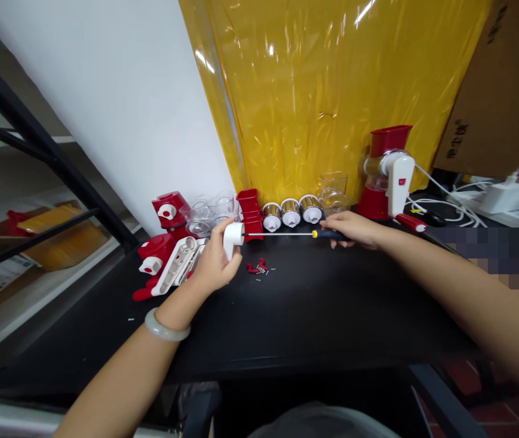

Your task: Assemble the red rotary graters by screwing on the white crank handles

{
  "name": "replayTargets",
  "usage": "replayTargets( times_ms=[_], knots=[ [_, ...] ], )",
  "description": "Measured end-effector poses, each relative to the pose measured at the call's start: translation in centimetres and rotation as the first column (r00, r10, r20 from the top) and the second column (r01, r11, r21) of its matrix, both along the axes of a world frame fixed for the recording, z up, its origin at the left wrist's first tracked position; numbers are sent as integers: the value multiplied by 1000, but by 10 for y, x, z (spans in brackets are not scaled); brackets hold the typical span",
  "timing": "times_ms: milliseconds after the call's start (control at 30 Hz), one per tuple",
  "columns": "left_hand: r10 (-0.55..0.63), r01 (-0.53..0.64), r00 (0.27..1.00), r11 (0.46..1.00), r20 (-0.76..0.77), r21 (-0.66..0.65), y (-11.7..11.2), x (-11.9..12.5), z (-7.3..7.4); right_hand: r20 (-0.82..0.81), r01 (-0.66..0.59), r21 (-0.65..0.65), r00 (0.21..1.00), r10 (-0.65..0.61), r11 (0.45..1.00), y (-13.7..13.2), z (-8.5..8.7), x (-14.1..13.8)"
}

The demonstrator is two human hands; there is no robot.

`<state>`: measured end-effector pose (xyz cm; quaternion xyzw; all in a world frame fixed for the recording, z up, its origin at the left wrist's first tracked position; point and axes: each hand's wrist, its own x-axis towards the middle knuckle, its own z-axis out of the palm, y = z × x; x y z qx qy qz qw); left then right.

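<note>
My left hand [217,255] is closed around a white plastic part with a round end [235,234]. In my right hand [348,229] is a screwdriver [282,234], gripped by its dark handle, its long shaft level and pointing left. The tip meets the round end of the white part; whether it sits in a screw there is hidden. Below them on the black table lie small red parts [254,267] and several loose screws [261,271]. Left of my left hand are white crank arms [174,267] and red housings with white knobs [155,252].
Behind my hands stand a red hopper [250,210], several metal grater drums [291,212] and clear plastic pieces [211,210]. An assembled red and white grater [384,173] stands at the back right, near white cables [457,210] and a cardboard box [482,115]. Yellow film [332,91] hangs behind.
</note>
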<state>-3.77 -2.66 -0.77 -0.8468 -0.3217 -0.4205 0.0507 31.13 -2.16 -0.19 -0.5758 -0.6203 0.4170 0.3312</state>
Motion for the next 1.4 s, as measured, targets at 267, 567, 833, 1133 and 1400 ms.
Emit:
replayTargets(
  times_ms=[267, 567, 833, 1133, 1400],
  knots=[
    [1, 1, 999, 998, -33, 63, -5, 0, 5, 115, -78, 78, 991, 69, 994, 5, -9, 4],
    [6, -1, 999, 990, 33, -139, -7, 3, 7, 354, -41, 364, 930, -97, 931, -1, -8, 0],
    [18, 160, 956, 804, 292, -573, -5, 13, 3, 487, -82, 654, 806, -336, 752, -7, -4, 1],
    [223, 205, 902, 535, 371, -819, -10, 23, 8, 561, -190, 779, 638, -527, 598, -20, 3, -1],
    [234, 151, 914, 566, 333, -810, -7, 23, 5, 492, -135, 783, 732, -471, 608, -21, 3, -4]
  ],
)
